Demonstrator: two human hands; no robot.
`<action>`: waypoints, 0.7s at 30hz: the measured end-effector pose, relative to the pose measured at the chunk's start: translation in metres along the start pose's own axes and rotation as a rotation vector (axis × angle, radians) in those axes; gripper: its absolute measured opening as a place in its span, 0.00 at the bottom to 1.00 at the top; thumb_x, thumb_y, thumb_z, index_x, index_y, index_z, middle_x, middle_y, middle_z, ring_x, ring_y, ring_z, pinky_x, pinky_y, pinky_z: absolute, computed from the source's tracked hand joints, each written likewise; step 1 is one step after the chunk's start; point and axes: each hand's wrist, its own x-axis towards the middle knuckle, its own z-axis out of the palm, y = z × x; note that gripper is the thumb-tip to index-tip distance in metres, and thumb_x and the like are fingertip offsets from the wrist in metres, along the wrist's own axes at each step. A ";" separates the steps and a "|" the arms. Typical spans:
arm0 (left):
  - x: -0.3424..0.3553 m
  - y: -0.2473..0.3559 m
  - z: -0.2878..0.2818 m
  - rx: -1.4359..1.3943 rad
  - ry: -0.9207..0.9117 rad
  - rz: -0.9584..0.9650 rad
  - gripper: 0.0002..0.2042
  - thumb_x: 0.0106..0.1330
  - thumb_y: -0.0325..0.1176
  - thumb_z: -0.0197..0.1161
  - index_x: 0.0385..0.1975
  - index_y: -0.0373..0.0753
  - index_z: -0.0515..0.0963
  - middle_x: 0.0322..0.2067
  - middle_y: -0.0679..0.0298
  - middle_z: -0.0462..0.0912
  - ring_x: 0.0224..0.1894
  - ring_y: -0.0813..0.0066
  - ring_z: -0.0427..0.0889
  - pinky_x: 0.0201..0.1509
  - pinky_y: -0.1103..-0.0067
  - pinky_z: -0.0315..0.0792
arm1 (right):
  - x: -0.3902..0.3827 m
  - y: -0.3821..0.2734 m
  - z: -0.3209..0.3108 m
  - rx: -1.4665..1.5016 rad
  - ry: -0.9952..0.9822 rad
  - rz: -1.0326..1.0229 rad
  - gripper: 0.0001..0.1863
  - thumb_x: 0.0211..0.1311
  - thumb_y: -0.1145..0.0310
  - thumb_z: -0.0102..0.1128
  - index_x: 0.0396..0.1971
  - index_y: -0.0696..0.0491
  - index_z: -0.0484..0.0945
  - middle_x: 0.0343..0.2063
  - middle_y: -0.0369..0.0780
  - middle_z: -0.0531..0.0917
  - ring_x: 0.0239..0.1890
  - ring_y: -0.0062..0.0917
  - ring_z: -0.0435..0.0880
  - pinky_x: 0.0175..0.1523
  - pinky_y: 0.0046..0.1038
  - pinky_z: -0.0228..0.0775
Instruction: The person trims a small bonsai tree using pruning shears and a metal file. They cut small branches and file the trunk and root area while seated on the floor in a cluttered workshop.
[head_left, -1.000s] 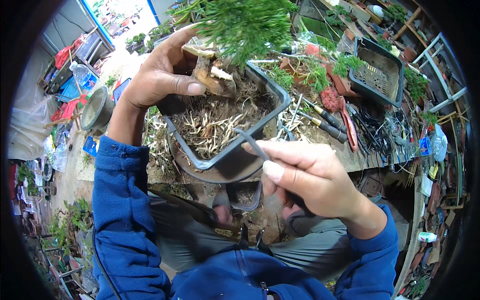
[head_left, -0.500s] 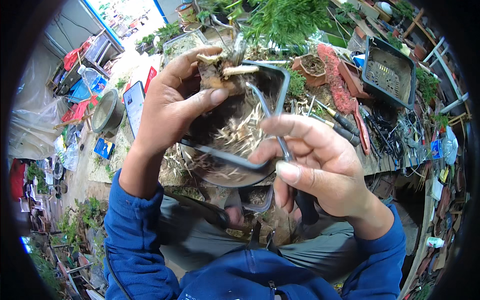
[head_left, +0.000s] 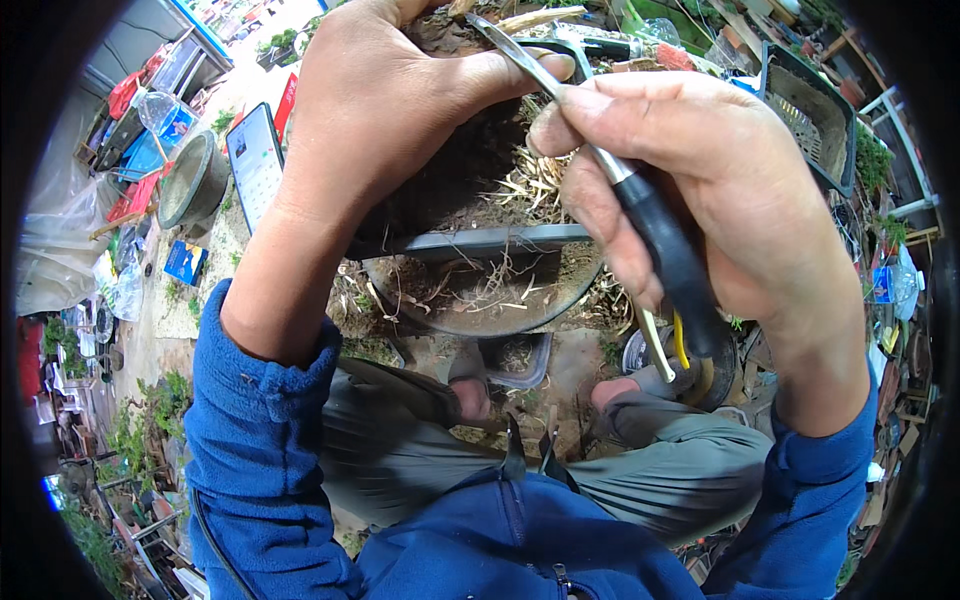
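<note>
At the upper edge, my left hand [head_left: 350, 110] is closed round a rough brown piece of wood [head_left: 440, 35], its thumb stretched along the near side. Much of the wood is hidden or cut off. My right hand [head_left: 730, 180] grips a carving tool [head_left: 665, 245] with a black handle and a bent metal shaft. The tool's tip meets the wood or lies right before it; I cannot tell which. Beneath both hands is a dark plastic tray [head_left: 470, 242] with soil and pale wood shavings [head_left: 535, 185].
A phone [head_left: 255, 165] and a grey round pot [head_left: 192, 178] stand to the left, with a small blue packet [head_left: 186, 262]. A black crate [head_left: 815, 120] is at the far right. Under the tray shows a round base [head_left: 470, 310] strewn with roots and chips.
My left hand has moved up and away with the wood, partly out of view. The right hand has risen and shifted right, with the tool held more firmly. The view has shifted slightly.
</note>
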 end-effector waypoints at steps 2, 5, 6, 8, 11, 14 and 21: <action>0.002 0.000 0.000 -0.079 -0.028 -0.003 0.19 0.57 0.35 0.80 0.46 0.33 0.86 0.39 0.61 0.91 0.39 0.78 0.86 0.48 0.79 0.79 | 0.004 -0.005 -0.002 0.015 -0.041 0.014 0.18 0.79 0.63 0.49 0.41 0.64 0.80 0.18 0.39 0.79 0.08 0.17 0.74 0.12 0.16 0.64; 0.004 -0.001 -0.001 -0.169 -0.033 -0.014 0.19 0.57 0.33 0.79 0.46 0.32 0.86 0.40 0.61 0.91 0.40 0.79 0.86 0.48 0.79 0.79 | 0.007 -0.017 -0.007 -0.017 -0.028 0.094 0.18 0.79 0.64 0.48 0.41 0.65 0.80 0.17 0.39 0.79 0.06 0.16 0.72 0.09 0.17 0.63; 0.003 -0.001 0.000 -0.200 -0.035 -0.016 0.18 0.58 0.33 0.78 0.46 0.32 0.86 0.40 0.61 0.91 0.40 0.79 0.86 0.48 0.79 0.79 | 0.007 -0.021 -0.008 -0.018 -0.005 0.140 0.18 0.79 0.64 0.48 0.41 0.65 0.79 0.17 0.39 0.79 0.06 0.16 0.72 0.08 0.17 0.63; 0.002 -0.001 0.002 -0.150 -0.012 -0.004 0.18 0.58 0.32 0.78 0.47 0.32 0.86 0.40 0.61 0.91 0.40 0.80 0.86 0.48 0.79 0.80 | 0.008 -0.026 -0.010 0.007 0.001 0.207 0.19 0.79 0.64 0.48 0.42 0.66 0.79 0.17 0.39 0.79 0.06 0.16 0.72 0.07 0.17 0.63; -0.001 0.000 0.006 0.022 0.032 0.013 0.18 0.58 0.31 0.78 0.46 0.32 0.86 0.39 0.62 0.91 0.40 0.81 0.86 0.48 0.80 0.80 | 0.013 -0.031 -0.016 0.055 -0.054 0.252 0.19 0.80 0.64 0.46 0.43 0.68 0.77 0.16 0.39 0.78 0.05 0.17 0.72 0.06 0.19 0.64; 0.009 -0.002 0.008 -0.248 -0.023 -0.009 0.18 0.57 0.30 0.78 0.46 0.32 0.86 0.38 0.63 0.91 0.39 0.82 0.86 0.47 0.80 0.80 | 0.017 -0.032 -0.023 0.048 -0.157 0.212 0.20 0.80 0.64 0.45 0.42 0.69 0.77 0.16 0.39 0.78 0.04 0.17 0.71 0.06 0.21 0.65; 0.010 -0.014 -0.006 -0.043 -0.057 -0.118 0.18 0.54 0.31 0.79 0.44 0.34 0.86 0.37 0.64 0.90 0.37 0.82 0.85 0.44 0.81 0.79 | 0.031 -0.035 -0.037 0.218 -0.271 0.341 0.18 0.81 0.64 0.43 0.43 0.66 0.73 0.17 0.42 0.77 0.04 0.19 0.71 0.04 0.23 0.66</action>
